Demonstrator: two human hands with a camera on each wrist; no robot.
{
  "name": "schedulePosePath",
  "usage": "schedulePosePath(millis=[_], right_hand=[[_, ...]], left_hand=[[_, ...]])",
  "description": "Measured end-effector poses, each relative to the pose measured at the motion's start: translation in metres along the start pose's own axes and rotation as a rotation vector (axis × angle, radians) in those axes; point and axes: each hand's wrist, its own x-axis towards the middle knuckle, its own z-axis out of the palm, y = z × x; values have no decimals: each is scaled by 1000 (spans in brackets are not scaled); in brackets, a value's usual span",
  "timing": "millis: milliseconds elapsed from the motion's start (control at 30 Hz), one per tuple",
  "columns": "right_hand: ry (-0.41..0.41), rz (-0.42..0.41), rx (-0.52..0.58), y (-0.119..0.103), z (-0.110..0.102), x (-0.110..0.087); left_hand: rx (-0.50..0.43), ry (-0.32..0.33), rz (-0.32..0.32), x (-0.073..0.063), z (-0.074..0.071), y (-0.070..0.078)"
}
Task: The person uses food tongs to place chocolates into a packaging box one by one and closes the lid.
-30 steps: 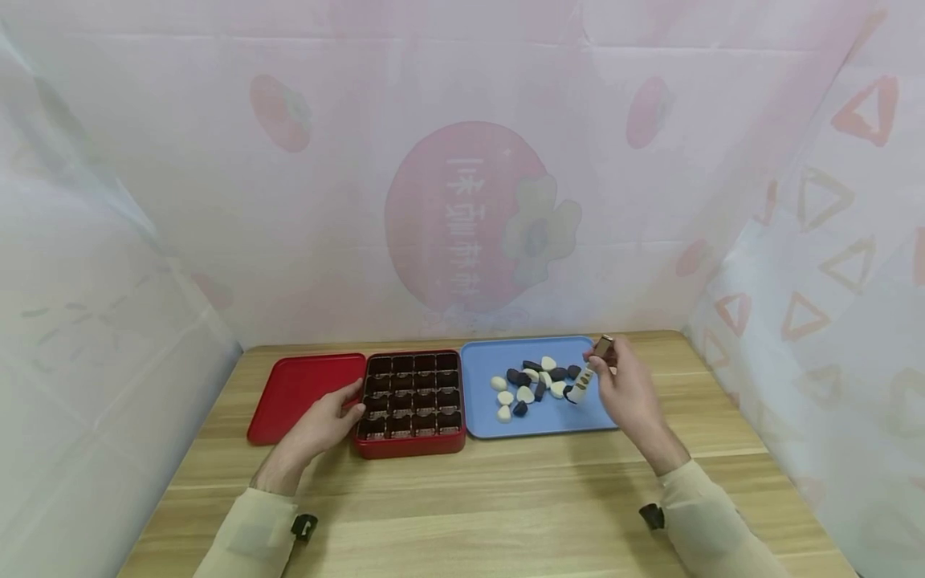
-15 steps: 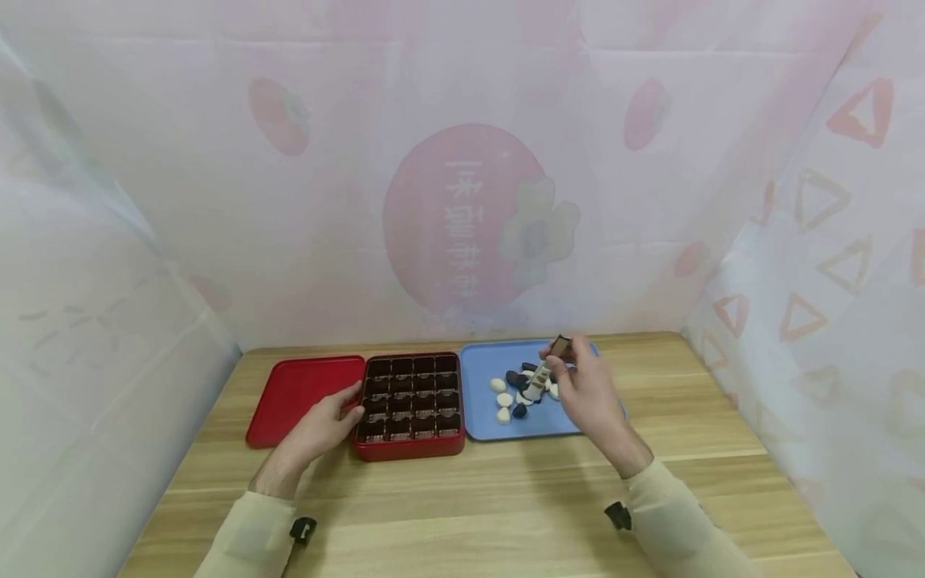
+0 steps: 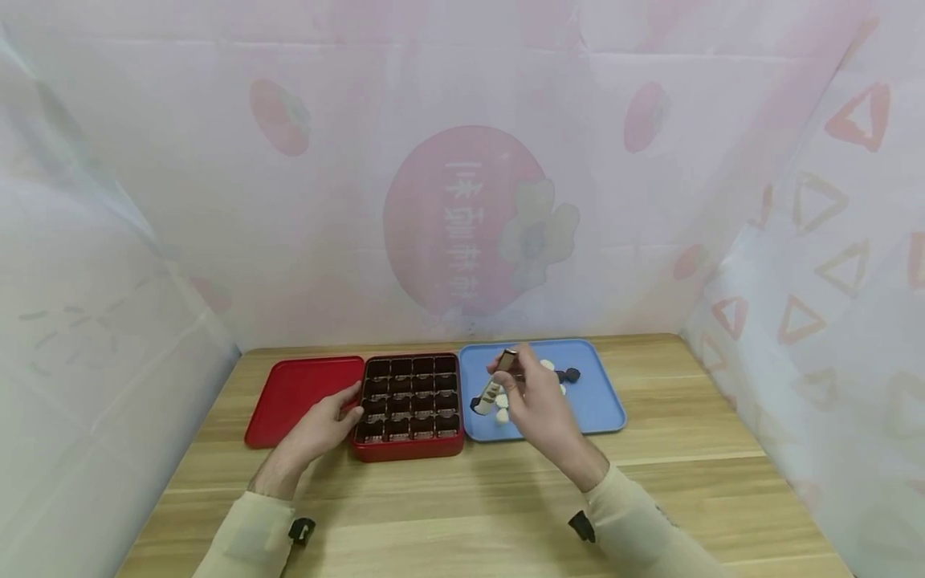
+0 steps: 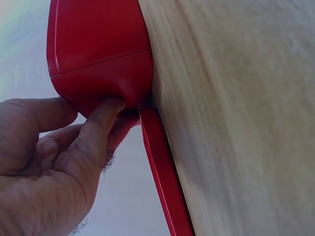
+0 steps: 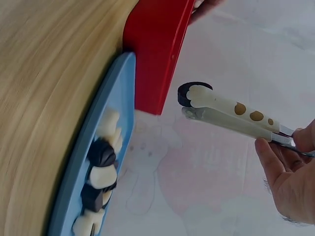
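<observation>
My right hand [image 3: 545, 409] grips small tongs [image 5: 241, 110] with cream, brown-spotted arms and paw-shaped tips. Held in the tips is a dark chocolate-like piece [image 5: 184, 92], above the left part of the blue tray [image 3: 603, 413]. To the left stands a red box [image 3: 408, 451] with a brown divided insert [image 3: 413, 393]; its compartments show no pieces. My left hand [image 3: 325, 421] rests thumb and fingertips against the box's left side, at a rounded corner in the left wrist view. White pieces [image 5: 103, 177] and dark pieces [image 5: 101, 152] lie on the tray, partly hidden by the right hand in the head view.
A flat red lid [image 3: 299, 393] lies left of the box, partly beneath the left hand in the head view. Box and tray sit side by side on a wooden table [image 3: 433, 522]. Printed cloth walls [image 3: 325, 241] close off the back and both sides.
My right hand has carried the tongs and dark piece leftward across the tray, toward the red box. The left hand has stayed at the box's side.
</observation>
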Motion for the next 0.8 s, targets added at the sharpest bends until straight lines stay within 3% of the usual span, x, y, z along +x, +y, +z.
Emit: schedulePosePath(millis=[233, 500, 800], right_hand=[[-40, -54, 54, -13, 22, 1], [-86, -40, 55, -13, 39, 1], [-53, -36, 133, -3, 31, 4]], left_hand=[[14, -2, -2, -1, -1, 1], [29, -3, -1, -1, -2, 3], [31, -3, -5, -1, -2, 1]])
